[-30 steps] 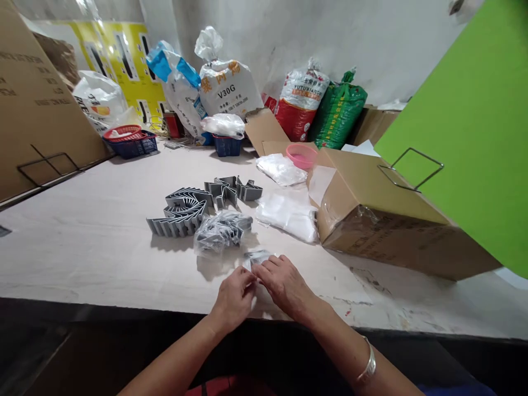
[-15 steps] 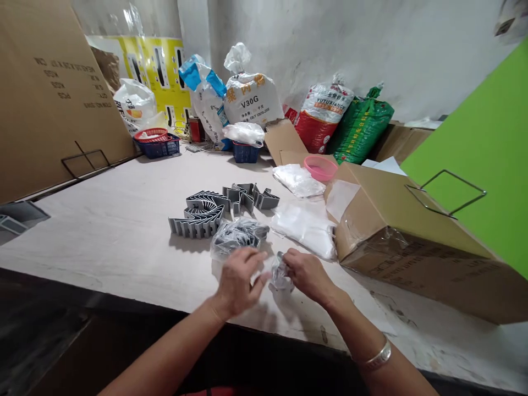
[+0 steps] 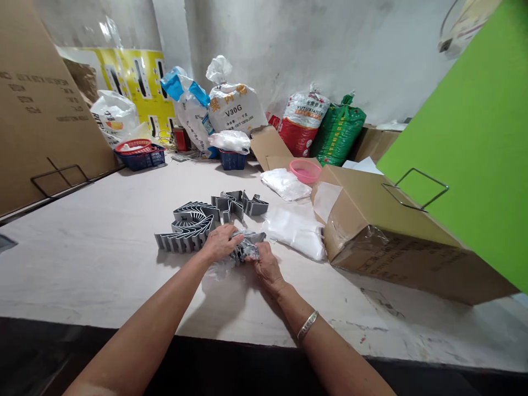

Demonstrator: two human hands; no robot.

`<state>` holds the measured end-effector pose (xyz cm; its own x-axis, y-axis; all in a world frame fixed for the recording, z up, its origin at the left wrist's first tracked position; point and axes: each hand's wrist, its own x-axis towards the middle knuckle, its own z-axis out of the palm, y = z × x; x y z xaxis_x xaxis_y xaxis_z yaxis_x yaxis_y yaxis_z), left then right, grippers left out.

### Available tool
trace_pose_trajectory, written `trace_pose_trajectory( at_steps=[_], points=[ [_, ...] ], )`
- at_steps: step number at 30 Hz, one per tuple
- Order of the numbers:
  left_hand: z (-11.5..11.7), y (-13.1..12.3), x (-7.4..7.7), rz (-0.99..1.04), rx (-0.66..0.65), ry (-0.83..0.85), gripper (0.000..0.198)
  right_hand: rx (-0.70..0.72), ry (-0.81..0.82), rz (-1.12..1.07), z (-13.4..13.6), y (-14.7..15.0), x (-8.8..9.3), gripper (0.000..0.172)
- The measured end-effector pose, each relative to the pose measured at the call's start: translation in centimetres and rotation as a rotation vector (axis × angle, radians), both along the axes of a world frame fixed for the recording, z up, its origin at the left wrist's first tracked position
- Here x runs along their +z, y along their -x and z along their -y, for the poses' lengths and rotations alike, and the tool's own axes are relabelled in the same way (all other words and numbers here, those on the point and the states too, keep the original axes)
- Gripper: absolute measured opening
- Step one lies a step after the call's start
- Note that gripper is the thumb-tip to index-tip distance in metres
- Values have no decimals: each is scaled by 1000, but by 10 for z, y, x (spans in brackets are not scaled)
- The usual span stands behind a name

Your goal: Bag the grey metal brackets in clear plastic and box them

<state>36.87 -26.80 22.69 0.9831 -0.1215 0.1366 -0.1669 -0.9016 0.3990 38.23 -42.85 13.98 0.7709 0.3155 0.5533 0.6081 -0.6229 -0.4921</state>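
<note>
A clear plastic bag point(image 3: 247, 240) of grey metal pieces is between my hands, near the middle of the table. My left hand point(image 3: 221, 242) holds it from the left, fingers laid over its top and closed on it. On the right side my right hand point(image 3: 267, 268) grips the bag, thumb and fingers bent around its edge. Loose film of the bag spreads on the table under the left wrist. Just behind my left hand stands a nested row of angled grey metal pieces point(image 3: 185, 239). Several more bent metal pieces point(image 3: 231, 206) stand farther back.
Flat clear bags point(image 3: 292, 231) lie to the right, beside a cardboard box point(image 3: 396, 236) with a wire handle. Behind are a pink bowl point(image 3: 305, 171), a blue basket point(image 3: 232, 159) and filled sacks point(image 3: 305, 121). A large carton point(image 3: 45, 126) stands left.
Both hands have moved forward onto the filled bag, which is now gripped from both sides. The right hand has come left from the small crumpled plastic piece. The view has shifted slightly.
</note>
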Motion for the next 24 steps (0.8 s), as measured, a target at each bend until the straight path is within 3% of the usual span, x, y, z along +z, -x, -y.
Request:
trace_pose_trajectory(
  at_steps=[6,10,12,14,16,18,19,22,24],
  points=[
    [4,2,5,50,88,-47,22,271,49,-234,-8,0,15,26],
    [10,1,7,-1,187,-106,20,360,143,-306,-1,5,35,56],
    [11,1,7,-33,205,-111,27,366,100,-334,12,9,43,58],
    [12,1,7,-38,209,-108,34,226,57,-303,31,9,50,40],
    [12,2,6,-28,209,-113,38,-69,100,-215,55,3,53,23],
    [13,3,6,-29,205,-125,38,-330,178,-143,78,-9,52,19],
    [13,3,6,-35,202,-128,38,-395,206,-130,88,-15,51,19],
    [13,5,8,-54,187,-114,39,-444,244,-131,106,-28,41,17],
    [11,6,9,-69,171,-89,40,-385,247,-156,111,-30,33,12]
  ],
)
